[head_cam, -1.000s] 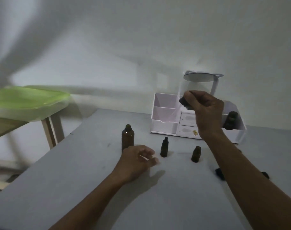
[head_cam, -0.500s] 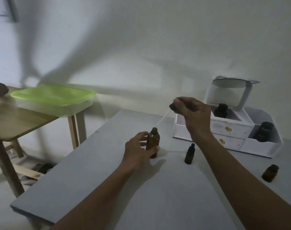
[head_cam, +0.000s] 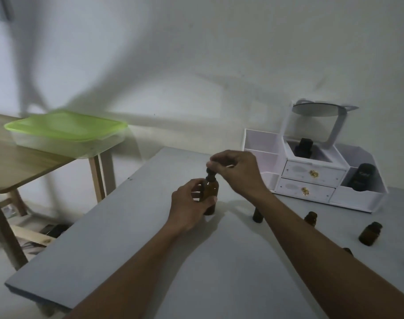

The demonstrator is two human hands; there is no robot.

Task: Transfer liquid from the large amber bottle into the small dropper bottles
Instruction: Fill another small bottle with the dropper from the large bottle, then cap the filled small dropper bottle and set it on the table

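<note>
In the head view, the large amber bottle (head_cam: pixel 210 189) was found upright on the grey surface (head_cam: pixel 118 229), clasped by the left hand (head_cam: pixel 191 203). The right hand (head_cam: pixel 236 171), directly above, was pinched on the dropper cap (head_cam: pixel 210 172) at the neck. The dropper should be kept vertical and the bottle steadied. Small dropper bottles (head_cam: pixel 369 233) were noted to the right.

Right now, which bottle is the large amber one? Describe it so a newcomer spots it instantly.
Start at the white drawer organizer at the back right of the grey table; look left of it, to where both hands meet. The large amber bottle stands upright there, gripped by the left hand while the right hand pinches the dropper at its neck. It is taller and wider than the small bottles to its right.
</note>
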